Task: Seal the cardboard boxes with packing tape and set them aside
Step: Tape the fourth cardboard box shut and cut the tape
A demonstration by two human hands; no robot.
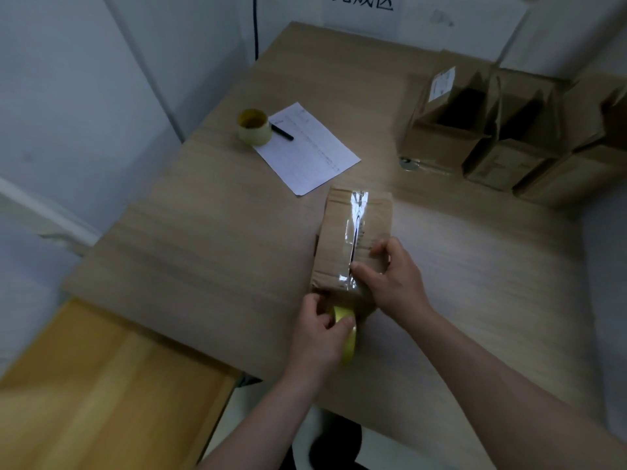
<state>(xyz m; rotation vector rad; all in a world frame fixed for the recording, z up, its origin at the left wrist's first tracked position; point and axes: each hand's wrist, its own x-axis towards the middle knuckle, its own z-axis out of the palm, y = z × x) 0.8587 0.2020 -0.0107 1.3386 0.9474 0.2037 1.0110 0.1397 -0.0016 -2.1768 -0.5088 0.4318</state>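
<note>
Fingers (pixel 334 325) of the left hand (pixel 319 337) curl round the yellow tape roll (pixel 349 337) at the cardboard box's (pixel 339 239) near end — right hand (pixel 390 276) presses the clear tape strip (pixel 356 215) flat, mid-table (pixel 203 249).

Head view, single camera: worn on the person's head, looking forward and steeply down over a wooden table (pixel 210 239). Wide angle, edges bowed. Both forearms enter from the bottom edge; the near table edge lies close below, the wall (pixel 68 79) and far corner at top. No second view.
</note>
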